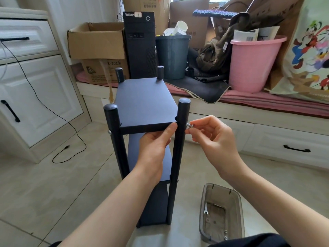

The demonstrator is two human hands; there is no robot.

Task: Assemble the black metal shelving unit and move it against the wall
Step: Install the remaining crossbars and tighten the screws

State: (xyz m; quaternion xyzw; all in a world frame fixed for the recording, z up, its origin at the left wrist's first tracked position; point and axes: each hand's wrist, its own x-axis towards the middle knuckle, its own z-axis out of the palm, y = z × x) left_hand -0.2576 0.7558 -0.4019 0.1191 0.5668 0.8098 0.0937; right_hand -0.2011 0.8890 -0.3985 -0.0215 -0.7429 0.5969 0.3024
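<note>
One black shelf unit [146, 111] stood on the floor, with four poles and three boards. The left hand [154, 145] held the top board's front edge, thumb on top. The right hand [211, 138] pinched one small silver bolt [189, 125] against the front right pole [179, 139]. One clear tray [238, 209] beside it held one little wrench [205, 209].

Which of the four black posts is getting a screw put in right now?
The near right post. The right hand pinches a screw against its side; the other three go untouched.
</note>
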